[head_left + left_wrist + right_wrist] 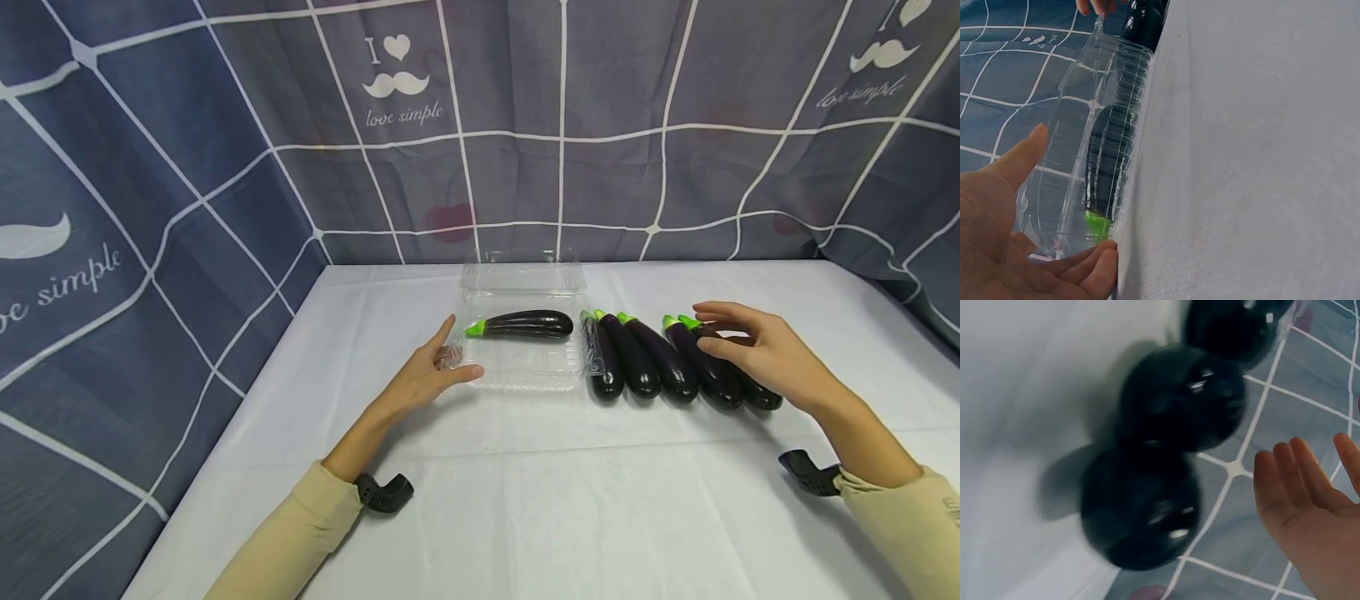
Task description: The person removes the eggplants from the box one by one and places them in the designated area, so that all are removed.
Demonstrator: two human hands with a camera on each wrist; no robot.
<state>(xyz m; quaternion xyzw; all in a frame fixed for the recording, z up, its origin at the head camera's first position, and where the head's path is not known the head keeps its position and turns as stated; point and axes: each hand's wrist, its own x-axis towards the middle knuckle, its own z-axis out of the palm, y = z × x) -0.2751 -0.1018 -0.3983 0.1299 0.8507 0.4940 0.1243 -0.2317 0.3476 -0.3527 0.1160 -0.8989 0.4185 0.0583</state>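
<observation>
A clear plastic clamshell box [525, 360] lies with its lid raised at the back. Inside it, a dark purple eggplant [528, 323] lies sideways, green stem end to the left. My left hand [423, 379] is at the box's left side, thumb spread from the fingers; the left wrist view shows its fingers [1100, 275] by the box's end. Right of the box several eggplants [633, 358] lie side by side, green ends away from me. My right hand [772, 350] hovers over the rightmost eggplant [759, 395], fingers extended and apart, partly hiding it.
A white cloth covers the table [525, 500]. Behind and at both sides hangs a grey-blue checked curtain [510, 183] with white lines and lettering. The box's right edge overlaps the nearest eggplant [606, 379] in the head view.
</observation>
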